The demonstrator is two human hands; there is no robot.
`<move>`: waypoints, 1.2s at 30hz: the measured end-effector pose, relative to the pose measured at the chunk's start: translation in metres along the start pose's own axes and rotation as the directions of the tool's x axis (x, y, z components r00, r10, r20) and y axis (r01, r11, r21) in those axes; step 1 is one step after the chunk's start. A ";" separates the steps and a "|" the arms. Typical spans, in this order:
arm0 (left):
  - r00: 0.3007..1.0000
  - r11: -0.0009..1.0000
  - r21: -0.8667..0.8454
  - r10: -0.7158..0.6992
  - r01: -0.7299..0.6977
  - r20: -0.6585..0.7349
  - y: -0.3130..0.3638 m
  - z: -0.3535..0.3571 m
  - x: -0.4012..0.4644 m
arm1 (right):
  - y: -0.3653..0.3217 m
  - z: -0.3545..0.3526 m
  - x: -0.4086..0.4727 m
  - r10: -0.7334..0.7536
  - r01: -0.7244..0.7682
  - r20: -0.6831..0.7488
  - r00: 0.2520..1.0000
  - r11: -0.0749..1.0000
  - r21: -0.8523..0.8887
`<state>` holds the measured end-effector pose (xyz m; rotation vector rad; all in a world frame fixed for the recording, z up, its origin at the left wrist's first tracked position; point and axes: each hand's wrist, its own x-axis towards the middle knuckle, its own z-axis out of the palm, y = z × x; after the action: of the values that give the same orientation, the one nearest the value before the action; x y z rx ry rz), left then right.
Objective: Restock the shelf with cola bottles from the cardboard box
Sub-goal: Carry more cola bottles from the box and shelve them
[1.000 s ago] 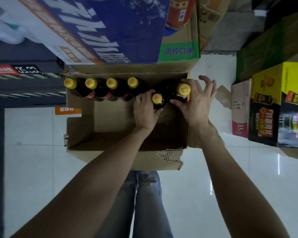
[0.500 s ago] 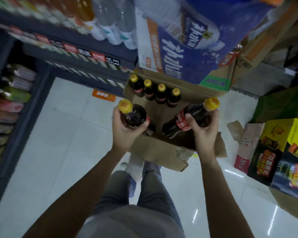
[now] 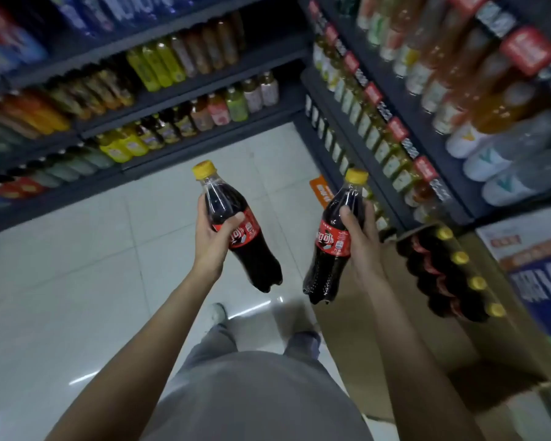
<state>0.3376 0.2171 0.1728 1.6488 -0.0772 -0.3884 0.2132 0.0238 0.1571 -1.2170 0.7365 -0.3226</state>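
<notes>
Two cola bottles are held up in front of the person, one in each of the hands, above the pale tiled floor (image 3: 86,275). The left cola bottle (image 3: 236,227) has a yellow cap, dark drink and a red label; the left hand (image 3: 212,238) grips it around the label band, thumb across the front, and the bottle leans with its cap tipped up and away and its base toward the person. The right cola bottle (image 3: 334,240), of the same kind, sits in the right hand (image 3: 361,237), whose thumb and fingers wrap its shoulder just above the label; its cap tilts up and to the right. The two bottles are apart, with a gap of floor showing between them. Just to the right of the right hand stands the open cardboard box (image 3: 404,313), and against its far wall lies a row of four more yellow-capped cola bottles (image 3: 442,275), touching one another. Beyond the left hand, dark shelves (image 3: 185,90) carry rows of yellow, orange and green drinks. Beyond and right of the right hand, another shelving unit (image 3: 404,100) carries pale bottles behind red price tags. Below the hands are grey trousers and a shoe (image 3: 217,313).
</notes>
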 end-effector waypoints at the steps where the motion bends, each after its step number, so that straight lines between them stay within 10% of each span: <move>1: 0.999 1.000 -0.009 -0.004 0.004 -0.034 0.001 -0.025 0.007 | -0.001 0.029 0.006 0.003 -0.003 0.056 0.998 1.000 -0.010; 12: 0.980 0.998 0.039 0.045 -0.039 -0.192 0.017 -0.323 0.111 | 0.017 0.392 0.045 -0.008 0.080 0.382 0.924 0.982 -0.173; 24: 0.884 0.974 0.134 0.222 -0.182 -0.411 0.099 -0.568 0.239 | -0.036 0.706 0.102 -0.148 0.482 0.738 0.659 0.836 -0.262; 36: 0.705 0.850 0.272 0.526 -0.450 -0.476 0.211 -0.753 0.451 | -0.104 0.990 0.220 -0.616 0.810 0.631 0.471 0.585 -0.033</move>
<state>1.0209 0.7842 0.3359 1.7399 -0.1206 0.5118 1.0495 0.5805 0.3333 -1.8247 -0.3408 -0.5209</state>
